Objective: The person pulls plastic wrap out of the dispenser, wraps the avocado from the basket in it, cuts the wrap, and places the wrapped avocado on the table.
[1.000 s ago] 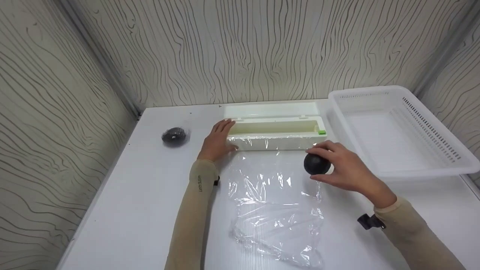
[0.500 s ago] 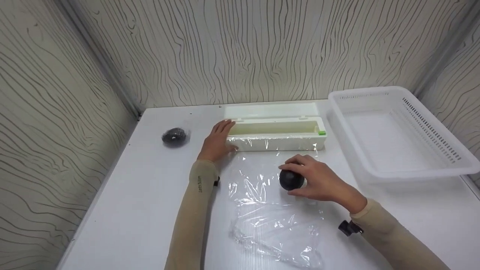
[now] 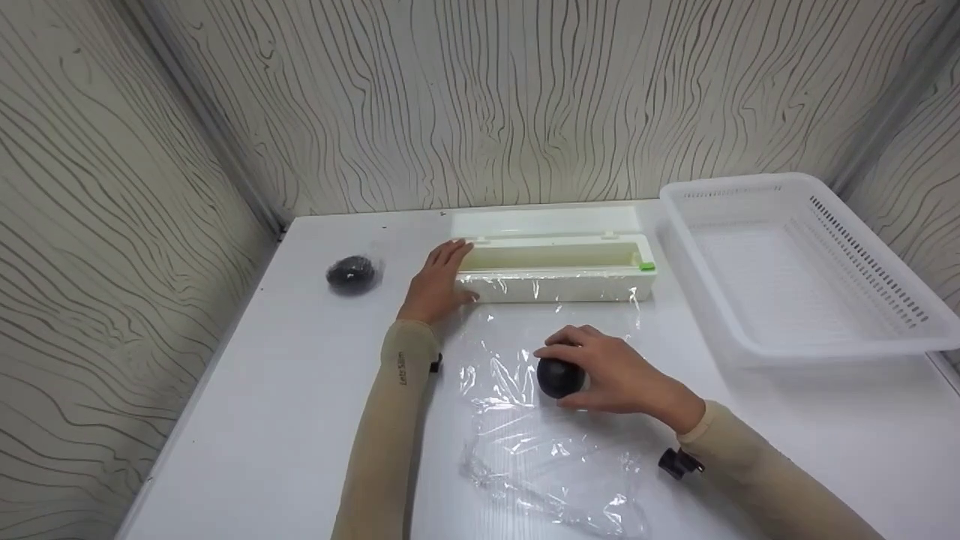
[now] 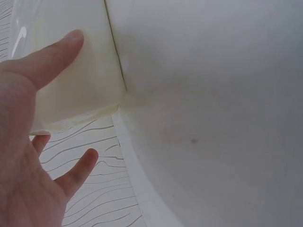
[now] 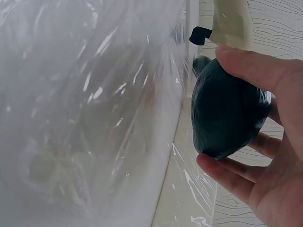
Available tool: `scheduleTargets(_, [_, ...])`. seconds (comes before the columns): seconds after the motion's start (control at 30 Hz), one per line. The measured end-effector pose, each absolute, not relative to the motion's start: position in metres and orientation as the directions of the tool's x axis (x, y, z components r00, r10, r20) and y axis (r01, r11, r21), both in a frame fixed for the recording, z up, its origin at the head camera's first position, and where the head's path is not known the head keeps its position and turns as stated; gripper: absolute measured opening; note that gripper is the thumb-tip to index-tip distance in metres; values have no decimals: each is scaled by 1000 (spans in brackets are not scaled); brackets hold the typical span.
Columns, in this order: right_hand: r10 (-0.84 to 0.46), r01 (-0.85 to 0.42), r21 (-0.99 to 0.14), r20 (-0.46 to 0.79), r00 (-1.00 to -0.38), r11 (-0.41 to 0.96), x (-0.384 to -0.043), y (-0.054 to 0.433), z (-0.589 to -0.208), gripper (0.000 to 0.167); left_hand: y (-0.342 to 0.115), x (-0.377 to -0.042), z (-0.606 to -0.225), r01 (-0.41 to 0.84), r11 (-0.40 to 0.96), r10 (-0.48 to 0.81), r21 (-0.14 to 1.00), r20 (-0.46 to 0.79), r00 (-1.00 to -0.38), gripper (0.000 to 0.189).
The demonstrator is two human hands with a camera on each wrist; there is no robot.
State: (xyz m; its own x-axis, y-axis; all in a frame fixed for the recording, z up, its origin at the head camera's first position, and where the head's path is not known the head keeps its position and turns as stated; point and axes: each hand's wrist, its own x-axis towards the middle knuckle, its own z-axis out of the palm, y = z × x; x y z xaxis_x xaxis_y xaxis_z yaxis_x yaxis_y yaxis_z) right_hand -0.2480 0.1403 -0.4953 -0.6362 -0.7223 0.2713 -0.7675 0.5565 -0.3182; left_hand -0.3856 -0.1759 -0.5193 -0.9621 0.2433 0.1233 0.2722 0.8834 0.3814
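My left hand [image 3: 435, 289] grips the left end of a white cling film dispenser [image 3: 555, 287], its thumb on the front wall and fingers at the back. The dispenser's lid stands open behind it. A clear sheet of cling film [image 3: 510, 435] runs from the front edge towards me over the white table, wrinkled at its near end. My right hand [image 3: 619, 373] holds a smooth black rounded object [image 3: 559, 377] over the film, thumb on one side and fingers on the other. The right wrist view shows this black object [image 5: 227, 109] close up, its far side hidden.
Another dark oval object [image 3: 351, 275], wrapped in clear film, lies on the table [image 3: 300, 420] at the left. A white plastic basket [image 3: 731, 330] with slotted walls stands at the right. A wood-patterned panel [image 3: 480, 105] rises behind the table.
My right hand has carried the black object left and towards me, from near the dispenser's right end to over the middle of the film. My left hand stays on the dispenser.
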Motion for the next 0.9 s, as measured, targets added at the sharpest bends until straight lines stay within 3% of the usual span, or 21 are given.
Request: scheduleTargets(0.9, [-753, -764, -313, 184, -631, 564, -253, 130, -509, 67, -174, -382, -517, 260, 890, 232, 373, 121, -965, 95])
